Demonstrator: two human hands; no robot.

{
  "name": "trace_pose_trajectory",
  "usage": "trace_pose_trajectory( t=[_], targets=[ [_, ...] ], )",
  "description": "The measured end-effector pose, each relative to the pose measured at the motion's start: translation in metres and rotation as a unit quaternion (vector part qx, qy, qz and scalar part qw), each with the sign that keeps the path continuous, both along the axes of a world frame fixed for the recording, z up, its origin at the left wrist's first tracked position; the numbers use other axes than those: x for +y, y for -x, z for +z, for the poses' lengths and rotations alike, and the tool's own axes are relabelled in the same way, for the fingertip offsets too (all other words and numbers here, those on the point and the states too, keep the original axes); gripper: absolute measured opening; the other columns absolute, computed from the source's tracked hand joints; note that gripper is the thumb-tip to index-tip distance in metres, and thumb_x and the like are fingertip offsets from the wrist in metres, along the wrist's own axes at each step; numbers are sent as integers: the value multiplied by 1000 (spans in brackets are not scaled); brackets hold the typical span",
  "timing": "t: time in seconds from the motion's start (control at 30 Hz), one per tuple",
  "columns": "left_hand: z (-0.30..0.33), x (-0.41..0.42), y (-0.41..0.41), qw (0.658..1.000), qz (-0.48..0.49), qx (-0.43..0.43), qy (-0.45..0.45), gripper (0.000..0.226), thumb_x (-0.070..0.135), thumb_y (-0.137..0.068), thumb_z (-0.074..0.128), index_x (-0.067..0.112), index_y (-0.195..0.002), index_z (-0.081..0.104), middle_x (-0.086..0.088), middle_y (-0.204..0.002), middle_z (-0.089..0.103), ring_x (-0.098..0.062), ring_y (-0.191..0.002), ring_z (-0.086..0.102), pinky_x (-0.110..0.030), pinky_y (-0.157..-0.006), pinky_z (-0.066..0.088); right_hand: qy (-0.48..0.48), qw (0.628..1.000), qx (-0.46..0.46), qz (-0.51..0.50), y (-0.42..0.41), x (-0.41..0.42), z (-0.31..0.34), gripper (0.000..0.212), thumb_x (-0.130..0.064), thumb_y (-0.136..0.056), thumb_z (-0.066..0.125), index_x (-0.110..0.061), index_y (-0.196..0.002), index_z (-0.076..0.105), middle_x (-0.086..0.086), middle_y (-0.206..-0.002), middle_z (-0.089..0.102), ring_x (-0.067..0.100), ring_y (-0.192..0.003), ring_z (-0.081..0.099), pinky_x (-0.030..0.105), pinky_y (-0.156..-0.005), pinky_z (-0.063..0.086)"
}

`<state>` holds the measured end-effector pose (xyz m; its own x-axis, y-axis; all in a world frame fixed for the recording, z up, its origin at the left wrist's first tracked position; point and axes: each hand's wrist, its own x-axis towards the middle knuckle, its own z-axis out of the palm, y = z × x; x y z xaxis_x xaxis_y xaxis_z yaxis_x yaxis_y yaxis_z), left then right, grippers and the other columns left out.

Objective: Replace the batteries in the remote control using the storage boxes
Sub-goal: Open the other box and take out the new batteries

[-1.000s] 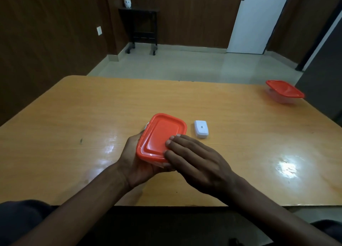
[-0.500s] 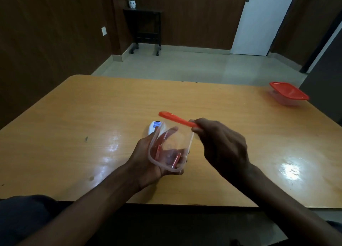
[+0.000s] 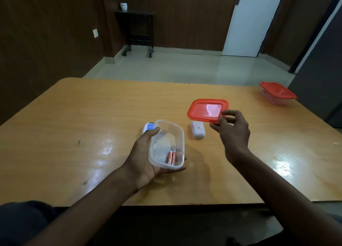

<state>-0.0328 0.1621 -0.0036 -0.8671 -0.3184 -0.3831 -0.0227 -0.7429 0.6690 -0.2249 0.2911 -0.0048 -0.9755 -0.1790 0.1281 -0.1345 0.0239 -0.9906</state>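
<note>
My left hand [image 3: 146, 158] holds a clear plastic storage box [image 3: 162, 144] from below, just above the wooden table [image 3: 92, 116]. Two orange batteries [image 3: 171, 157] lie in the box's near end. My right hand [image 3: 233, 131] pinches the near right corner of the box's red lid [image 3: 205, 109], which is low over the table to the right. The white remote control [image 3: 149, 126] lies behind the box, mostly hidden by it and my fingers. A small white cover piece [image 3: 198, 131] lies on the table between box and lid.
A second clear storage box with a red lid [image 3: 277, 93] stands shut at the table's far right edge. Beyond the table are a tiled floor, a dark side table [image 3: 138, 31] and a white door.
The lid came off the box: my right hand lifted it and carried it right and away. My left hand tilted the box back to level, showing the batteries inside.
</note>
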Motion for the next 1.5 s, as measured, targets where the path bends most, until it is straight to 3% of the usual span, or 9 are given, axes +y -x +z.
trace_pose_trajectory(
  t=[0.17, 0.3, 0.53, 0.7, 0.83, 0.97, 1.1, 1.27, 1.5],
  targets=[
    [-6, 12, 4, 998, 19, -49, 21, 36, 38, -101, 48, 17, -130, 55, -28, -113, 72, -43, -110, 68, -49, -84, 57, 11, 985, -171, -5, 35, -6, -20, 32, -5, -97, 61, -13, -128, 61, 14, -119, 67, 18, -86, 74, 34, -88, 61],
    [-12, 19, 5, 998, 23, -42, 47, 20, 30, -103, 50, 18, -111, 64, -12, -100, 79, -33, -98, 74, -57, -98, 51, -85, 976, -192, 55, 34, -7, -19, 49, -6, -94, 58, -12, -142, 51, 17, -93, 69, 22, -60, 69, 44, -86, 62],
    [-31, 19, 13, 990, 55, -24, 130, 58, 36, -90, 64, 22, -145, 49, -8, -134, 67, -30, -120, 66, -57, -107, 46, -201, 978, -37, 31, -1, -4, -3, 20, -26, -88, 62, -19, -106, 66, 5, -89, 70, 24, -74, 72, 35, -54, 56],
    [-36, 23, 17, 981, 49, -36, 182, 59, 40, -90, 64, 28, -145, 48, -10, -128, 70, -32, -114, 69, -56, -104, 50, -324, 916, 27, 237, -42, -4, 1, 23, -32, -86, 66, -17, -102, 64, 8, -80, 74, 27, -65, 74, 32, -42, 52],
    [-35, 27, 17, 971, 14, -36, 236, 66, 35, -90, 65, 24, -151, 41, -2, -125, 71, -23, -112, 71, -44, -101, 54, -401, 884, 85, 224, -28, 8, -2, 38, -13, -81, 57, -15, -119, 60, 8, -84, 72, 29, -61, 72, 44, -53, 62],
    [-36, 30, 12, 940, -41, -77, 330, 35, 22, -97, 62, 23, -133, 63, 9, -125, 71, -8, -107, 71, -38, -110, 47, -498, 838, 174, 138, -2, 24, 2, 47, -15, -78, 56, -11, -125, 55, 12, -96, 71, 36, -79, 67, 44, -74, 59],
    [-34, 33, 13, 912, -119, -88, 384, 28, 22, -99, 58, 39, -119, 70, 14, -125, 70, -6, -113, 65, -24, -102, 47, -538, 806, 209, 131, 9, 32, 4, 40, -8, -77, 55, -8, -117, 53, 12, -94, 67, 38, -71, 64, 46, -69, 58],
    [-32, 41, 18, 879, -197, -67, 430, 43, 22, -102, 52, 39, -142, 52, 19, -143, 53, 1, -123, 52, -13, -86, 42, -591, 754, 230, 168, 8, 38, 14, 37, 0, -76, 57, -9, -110, 68, 13, -102, 68, 35, -69, 64, 43, -71, 60],
    [-35, 38, 22, 866, -203, -55, 454, 47, 23, -102, 52, 37, -147, 47, 18, -149, 48, 0, -132, 45, -15, -97, 38, -619, 717, 274, 163, 8, 34, 12, 21, -38, -75, 78, -20, -85, 78, 1, -96, 65, 22, -81, 65, 29, -58, 48]
  ],
)
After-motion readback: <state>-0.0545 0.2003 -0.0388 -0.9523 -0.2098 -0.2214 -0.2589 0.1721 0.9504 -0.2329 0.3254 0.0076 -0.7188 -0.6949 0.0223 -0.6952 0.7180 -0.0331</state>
